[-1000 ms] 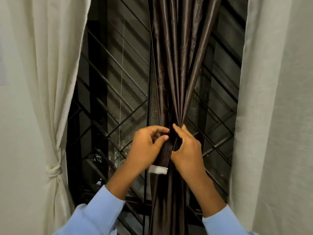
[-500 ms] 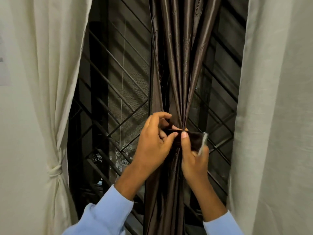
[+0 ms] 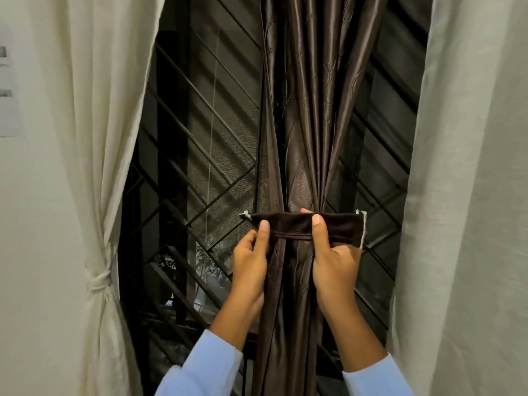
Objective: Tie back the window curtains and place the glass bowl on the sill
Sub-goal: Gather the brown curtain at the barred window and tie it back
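Tie band: a dark brown tie band [image 3: 303, 225] lies level across the front of the gathered curtain, its pale-edged ends sticking out to either side. Whether it already runs round the back cannot be told.
Brown curtain: the brown curtain [image 3: 311, 110] hangs in the middle of the window, drawn into a narrow waist right where the band crosses it.
Left grip: the left grip [image 3: 251, 264] pinches the band near its left end, thumb laid up on the front and fingers curled behind.
Right grip: the right grip [image 3: 335, 261] holds the band right of the waist, thumb on the front; one fingertip shows above the top edge.
Step in hand: by my reading, tying back the middle curtain, with the band pulled out taut and not yet fastened.
Next move: probably the two ends must be brought together over the folds and joined. That calls for steady tension, so the slippery folds do not spread out from under the band.
Cream curtains: the left cream curtain [image 3: 94, 155] is already knotted back; the right cream curtain [image 3: 468, 195] hangs loose, with no tie showing.
Window grille: a window grille [image 3: 200, 172] of slanted bars stands behind the curtains.
Glass bowl: not in view, nor can the sill be made out; that part is not yet done.
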A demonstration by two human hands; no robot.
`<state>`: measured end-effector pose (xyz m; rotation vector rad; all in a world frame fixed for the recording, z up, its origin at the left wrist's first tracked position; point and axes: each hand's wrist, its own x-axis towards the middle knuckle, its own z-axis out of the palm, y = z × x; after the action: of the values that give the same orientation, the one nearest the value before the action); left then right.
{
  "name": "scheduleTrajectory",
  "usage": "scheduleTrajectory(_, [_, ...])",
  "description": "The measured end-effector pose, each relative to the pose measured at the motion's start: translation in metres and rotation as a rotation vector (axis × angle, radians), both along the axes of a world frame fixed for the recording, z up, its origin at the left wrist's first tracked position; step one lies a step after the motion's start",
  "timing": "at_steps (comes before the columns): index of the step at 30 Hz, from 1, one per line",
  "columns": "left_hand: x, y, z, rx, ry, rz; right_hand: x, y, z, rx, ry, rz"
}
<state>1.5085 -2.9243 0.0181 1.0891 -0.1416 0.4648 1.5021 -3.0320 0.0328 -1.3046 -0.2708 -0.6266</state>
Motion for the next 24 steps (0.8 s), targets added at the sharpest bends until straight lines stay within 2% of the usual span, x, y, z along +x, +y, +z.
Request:
scheduleTrajectory(3, [0.011,0.006,0.013,-0.175,-0.006,-0.071,0.002,0.002,0.0,0.048,0.071,-0.01])
scheduleTrajectory(6, [0.022,0.011,0.022,-0.223,0.018,-0.17,0.0,0.003,0.002,0.125,0.117,0.042])
scheduleTrajectory(8, [0.026,0.008,0.027,-0.201,0.063,-0.271,-0.003,0.004,0.005,0.185,0.1,0.153])
scheduleTrajectory(12, [0.032,0.001,0.037,-0.155,0.195,-0.345,-0.008,0.01,0.003,0.292,0.095,0.303])
scheduleTrajectory(16, [0.029,-0.001,0.047,-0.013,0.249,-0.452,-0.009,0.016,0.0,0.279,-0.041,0.275])
scheduleTrajectory(19, [0.02,-0.003,0.053,0.116,0.272,-0.48,-0.006,0.015,-0.003,0.377,0.015,0.292])
scheduleTrajectory(24, [0.025,-0.002,0.053,0.11,0.344,-0.437,-0.001,0.011,-0.01,0.384,0.096,0.275])
